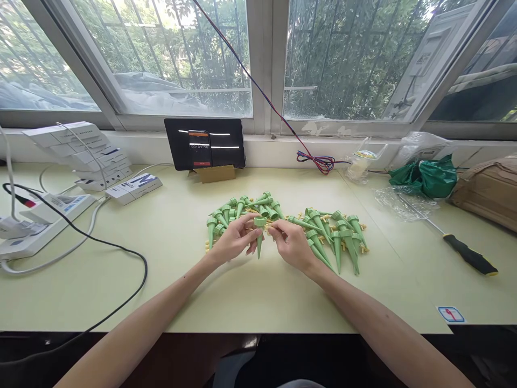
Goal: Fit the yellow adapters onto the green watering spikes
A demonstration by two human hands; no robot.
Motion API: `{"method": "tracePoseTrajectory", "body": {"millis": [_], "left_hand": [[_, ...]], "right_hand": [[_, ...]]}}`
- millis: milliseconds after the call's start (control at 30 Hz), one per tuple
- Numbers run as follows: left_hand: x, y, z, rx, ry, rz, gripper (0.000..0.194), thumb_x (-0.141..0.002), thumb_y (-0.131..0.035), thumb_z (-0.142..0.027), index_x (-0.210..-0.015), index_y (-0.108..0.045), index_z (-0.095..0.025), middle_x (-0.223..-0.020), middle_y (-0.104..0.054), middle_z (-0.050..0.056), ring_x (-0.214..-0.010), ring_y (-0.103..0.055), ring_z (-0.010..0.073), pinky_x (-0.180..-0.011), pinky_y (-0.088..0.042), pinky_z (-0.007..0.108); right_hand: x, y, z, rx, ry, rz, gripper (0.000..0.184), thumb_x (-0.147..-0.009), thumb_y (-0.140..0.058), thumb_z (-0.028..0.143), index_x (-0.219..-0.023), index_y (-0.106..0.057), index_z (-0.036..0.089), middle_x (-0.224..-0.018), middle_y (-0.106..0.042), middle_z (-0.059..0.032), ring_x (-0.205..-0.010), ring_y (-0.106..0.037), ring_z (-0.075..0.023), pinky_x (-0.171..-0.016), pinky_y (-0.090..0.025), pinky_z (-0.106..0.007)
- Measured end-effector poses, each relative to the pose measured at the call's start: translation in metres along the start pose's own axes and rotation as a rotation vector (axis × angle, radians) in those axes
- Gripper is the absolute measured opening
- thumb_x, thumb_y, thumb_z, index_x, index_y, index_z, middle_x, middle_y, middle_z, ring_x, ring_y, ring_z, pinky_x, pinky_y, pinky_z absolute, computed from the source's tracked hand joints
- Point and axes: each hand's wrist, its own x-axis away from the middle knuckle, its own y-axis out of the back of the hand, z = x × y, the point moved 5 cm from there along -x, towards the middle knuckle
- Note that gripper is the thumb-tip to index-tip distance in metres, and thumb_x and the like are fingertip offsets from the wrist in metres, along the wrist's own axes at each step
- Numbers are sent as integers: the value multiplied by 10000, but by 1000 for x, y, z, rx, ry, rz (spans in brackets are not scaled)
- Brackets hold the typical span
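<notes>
Upright between the fingers of my left hand is a green plastic watering spike, with its ring-shaped cap on top and its point down. My right hand is pinched close to the spike's right side, on what looks like a small yellow plastic piece, mostly hidden by the fingertips. Behind my left hand lies a heap of similar green spikes. A second heap of green spikes is just right of my right hand, with small yellow stems showing among them.
A tablet showing a phone timer leans by the window. Left are stacked white boxes, a power strip and a black cable. Right are a screwdriver, a green bag and a cardboard box.
</notes>
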Motion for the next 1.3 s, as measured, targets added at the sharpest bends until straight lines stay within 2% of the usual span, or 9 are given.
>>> {"method": "tracePoseTrajectory", "body": {"millis": [133, 367, 600, 767, 900, 1300], "left_hand": [[0, -1, -1, -7, 2, -3, 374, -924, -618, -367, -1224, -510, -171, -735, -595, -24, -444, -557, 80, -448, -434, 229], [0, -2, -3, 4, 6, -8, 383, -906, -635, -384, -1211, -532, -175, -733, -607, -21, -431, -546, 79, -458, -442, 239], [0, -3, -2, -3, 11, 2, 390, -916, -626, -381, -1227, -531, -166, -739, -611, -15, -429, -540, 73, -461, -441, 234], [-1, -1, 0, -2, 0, 5, 381, -932, -609, -380, -1230, -556, -149, -750, -626, 9, -452, -554, 81, -463, -452, 232], [-1, 1, 1, 16, 12, 13, 402, -934, -606, -389, -1243, -564, -136, -678, -604, -5, -450, -553, 90, -460, -450, 228], [-1, -1, -1, 35, 23, 33, 399, -928, -618, -391, -1219, -583, -120, -673, -600, -4, -442, -543, 81, -456, -434, 217]], "right_hand": [[0, 0, -1, 9, -7, 8, 298, -981, -460, 271, -722, -586, 193, -632, -548, 3, -576, -459, -135, -580, -376, -255], [0, 1, -1, -21, 19, -23, 232, -972, -497, 298, -813, -624, 189, -770, -643, -39, -660, -522, -152, -624, -409, -264], [0, 0, -3, -28, -19, 33, 322, -991, -450, 299, -704, -549, 193, -603, -501, 22, -545, -417, -119, -557, -348, -248], [0, 0, -2, -45, -22, 14, 297, -978, -467, 294, -719, -569, 190, -660, -564, 1, -574, -464, -126, -565, -375, -248], [0, -1, -2, -40, -8, 1, 263, -972, -479, 283, -757, -598, 189, -711, -611, -18, -603, -494, -135, -588, -400, -255], [0, -1, -2, -35, -6, 0, 226, -967, -499, 283, -803, -623, 188, -754, -641, -35, -620, -510, -146, -595, -411, -265]]}}
